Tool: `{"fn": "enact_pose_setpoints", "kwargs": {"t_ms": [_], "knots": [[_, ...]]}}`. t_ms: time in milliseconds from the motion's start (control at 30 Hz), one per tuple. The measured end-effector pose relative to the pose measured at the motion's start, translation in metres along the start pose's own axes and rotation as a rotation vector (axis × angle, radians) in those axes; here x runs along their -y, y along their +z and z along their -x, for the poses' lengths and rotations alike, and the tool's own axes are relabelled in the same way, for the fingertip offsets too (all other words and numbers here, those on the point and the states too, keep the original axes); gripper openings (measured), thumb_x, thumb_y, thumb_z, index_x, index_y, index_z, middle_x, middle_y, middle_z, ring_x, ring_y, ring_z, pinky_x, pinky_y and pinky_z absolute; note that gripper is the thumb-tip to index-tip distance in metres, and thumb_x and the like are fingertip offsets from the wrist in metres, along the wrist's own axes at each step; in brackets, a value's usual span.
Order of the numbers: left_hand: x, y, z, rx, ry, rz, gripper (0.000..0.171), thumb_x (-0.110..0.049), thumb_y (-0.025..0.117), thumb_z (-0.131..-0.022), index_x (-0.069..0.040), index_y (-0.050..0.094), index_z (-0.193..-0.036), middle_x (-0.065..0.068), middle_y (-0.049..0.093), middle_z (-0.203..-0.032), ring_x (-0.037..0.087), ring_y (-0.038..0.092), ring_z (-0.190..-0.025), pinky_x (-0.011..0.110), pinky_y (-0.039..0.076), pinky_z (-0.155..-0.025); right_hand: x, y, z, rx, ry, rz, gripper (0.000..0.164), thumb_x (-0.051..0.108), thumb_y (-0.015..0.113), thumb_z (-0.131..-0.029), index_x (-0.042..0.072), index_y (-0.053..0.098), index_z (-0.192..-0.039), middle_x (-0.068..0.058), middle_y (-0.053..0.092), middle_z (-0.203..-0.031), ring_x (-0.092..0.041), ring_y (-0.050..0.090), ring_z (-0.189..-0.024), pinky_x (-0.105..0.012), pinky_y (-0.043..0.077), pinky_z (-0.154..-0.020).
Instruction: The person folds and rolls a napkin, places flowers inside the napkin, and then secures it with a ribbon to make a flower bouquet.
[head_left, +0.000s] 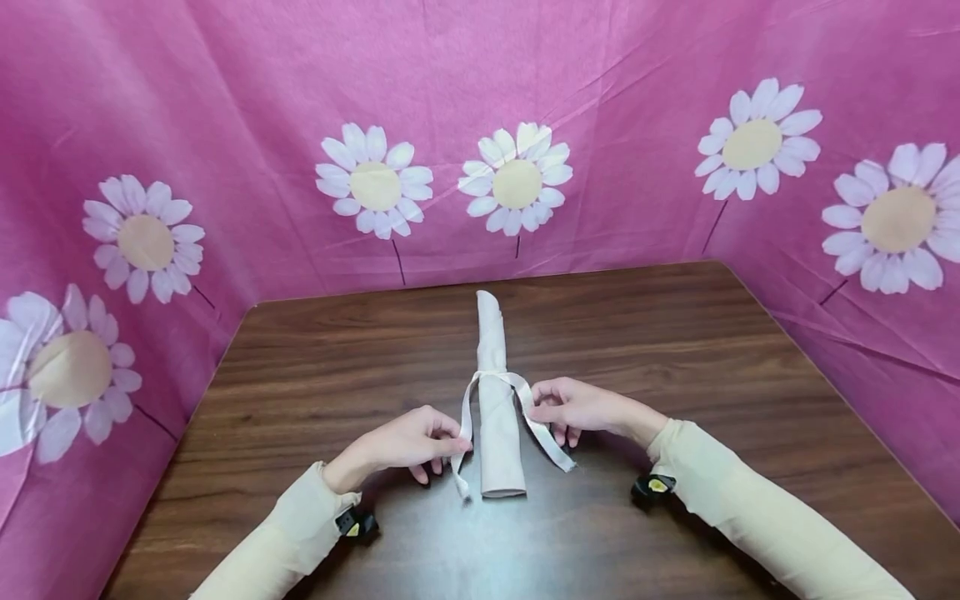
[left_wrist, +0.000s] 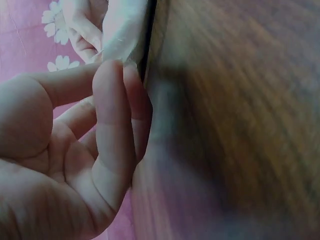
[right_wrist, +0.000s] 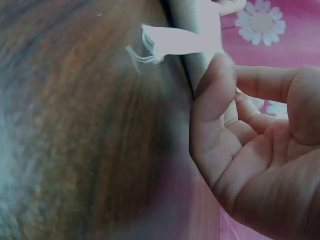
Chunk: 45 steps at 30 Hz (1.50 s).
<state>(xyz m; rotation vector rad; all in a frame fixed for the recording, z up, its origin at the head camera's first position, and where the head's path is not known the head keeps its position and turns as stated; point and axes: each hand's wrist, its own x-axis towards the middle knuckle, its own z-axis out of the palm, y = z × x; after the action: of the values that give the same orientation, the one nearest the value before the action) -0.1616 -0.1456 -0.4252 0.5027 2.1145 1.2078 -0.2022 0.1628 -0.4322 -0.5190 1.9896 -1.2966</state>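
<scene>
A long cream cloth roll [head_left: 498, 442] lies lengthwise on the table, with a pale fabric ribbon [head_left: 542, 435] tied round its middle. The ribbon's two tails hang down either side of the roll. On the left, my left hand [head_left: 408, 442] pinches one tail between thumb and fingertips. My right hand [head_left: 573, 408] pinches the other tail; its frayed ribbon end [right_wrist: 172, 41] sticks out past the fingers in the right wrist view. In the left wrist view, the left fingers [left_wrist: 111, 110] meet at the tips close beside the roll [left_wrist: 125, 32].
The dark wood table [head_left: 337, 358] has its far edge against a pink cloth backdrop [head_left: 262, 100] printed with large white daisies. More of this cloth hangs along both sides. Each sleeved wrist carries a small black camera [head_left: 358, 523].
</scene>
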Motion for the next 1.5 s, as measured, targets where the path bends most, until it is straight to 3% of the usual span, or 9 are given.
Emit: {"fn": "enact_pose_setpoints", "kwargs": {"t_ms": [200,400,633,800,933,1167,1333,1500], "knots": [[0.004,0.005,-0.002,-0.018,0.016,0.033,0.014,-0.019,0.068,-0.099,-0.007,0.074,-0.095,0.001,0.064,-0.071,0.013,0.060,-0.062,0.031,0.054,-0.046,-0.002,0.004,-0.002,-0.022,0.009,-0.055,0.017,0.016,0.064,-0.101,0.002,0.062,-0.109,-0.008,0.067,-0.077,-0.015,0.060,-0.054,-0.025,0.048,-0.046],[0.001,0.007,0.002,-0.006,-0.038,0.066,0.016,-0.022,0.069,-0.098,-0.006,0.073,-0.099,0.003,0.067,-0.075,0.014,0.063,-0.061,0.030,0.054,-0.046,-0.003,0.006,-0.003,-0.035,0.035,-0.090,0.024,0.022,0.063,-0.101,0.004,0.056,-0.116,-0.010,0.069,-0.080,-0.017,0.062,-0.055,-0.026,0.048,-0.047],[-0.008,0.008,0.010,0.135,-0.090,0.025,0.020,-0.028,0.066,-0.100,-0.010,0.075,-0.095,0.007,0.072,-0.077,0.015,0.065,-0.054,0.024,0.047,-0.041,-0.004,0.006,0.006,0.021,0.072,-0.021,0.034,0.032,0.067,-0.099,0.005,0.056,-0.118,-0.012,0.069,-0.078,-0.018,0.064,-0.050,-0.027,0.048,-0.041],[-0.011,0.008,0.014,0.214,-0.083,-0.024,0.020,-0.029,0.064,-0.102,-0.013,0.075,-0.098,0.005,0.072,-0.076,0.017,0.066,-0.055,0.023,0.045,-0.039,-0.001,0.012,0.014,0.086,0.091,0.113,0.019,0.026,0.066,-0.100,0.007,0.065,-0.099,-0.010,0.071,-0.072,-0.016,0.064,-0.046,-0.022,0.042,-0.037],[-0.010,0.009,0.015,0.236,-0.079,-0.023,0.019,-0.028,0.062,-0.102,-0.013,0.074,-0.101,0.005,0.072,-0.079,0.018,0.068,-0.058,0.023,0.046,-0.040,0.005,0.017,0.015,0.168,0.074,0.158,0.024,0.025,0.061,-0.103,0.008,0.067,-0.088,-0.009,0.072,-0.072,-0.015,0.064,-0.047,-0.021,0.041,-0.037],[-0.013,0.009,0.016,0.268,-0.060,-0.035,0.019,-0.027,0.061,-0.103,-0.014,0.074,-0.103,0.004,0.072,-0.081,0.021,0.070,-0.063,0.025,0.048,-0.041,0.012,0.009,0.012,0.119,0.067,0.030,0.025,0.025,0.058,-0.105,0.004,0.070,-0.098,-0.014,0.072,-0.079,-0.020,0.068,-0.055,-0.026,0.051,-0.045],[-0.014,0.010,0.016,0.296,-0.048,-0.047,0.019,-0.026,0.061,-0.103,-0.014,0.075,-0.103,0.004,0.073,-0.081,0.020,0.070,-0.065,0.024,0.047,-0.041,0.010,0.002,0.013,0.142,0.131,0.090,0.028,0.027,0.056,-0.106,0.003,0.070,-0.101,-0.011,0.073,-0.083,-0.023,0.071,-0.061,-0.032,0.056,-0.050],[-0.017,0.007,0.016,0.320,-0.028,-0.058,0.020,-0.025,0.061,-0.103,-0.011,0.074,-0.103,0.004,0.073,-0.083,0.020,0.070,-0.067,0.025,0.050,-0.045,0.014,-0.009,0.013,0.133,0.133,0.123,0.028,0.028,0.056,-0.106,0.004,0.071,-0.106,-0.011,0.073,-0.086,-0.025,0.072,-0.066,-0.035,0.058,-0.055]]}}
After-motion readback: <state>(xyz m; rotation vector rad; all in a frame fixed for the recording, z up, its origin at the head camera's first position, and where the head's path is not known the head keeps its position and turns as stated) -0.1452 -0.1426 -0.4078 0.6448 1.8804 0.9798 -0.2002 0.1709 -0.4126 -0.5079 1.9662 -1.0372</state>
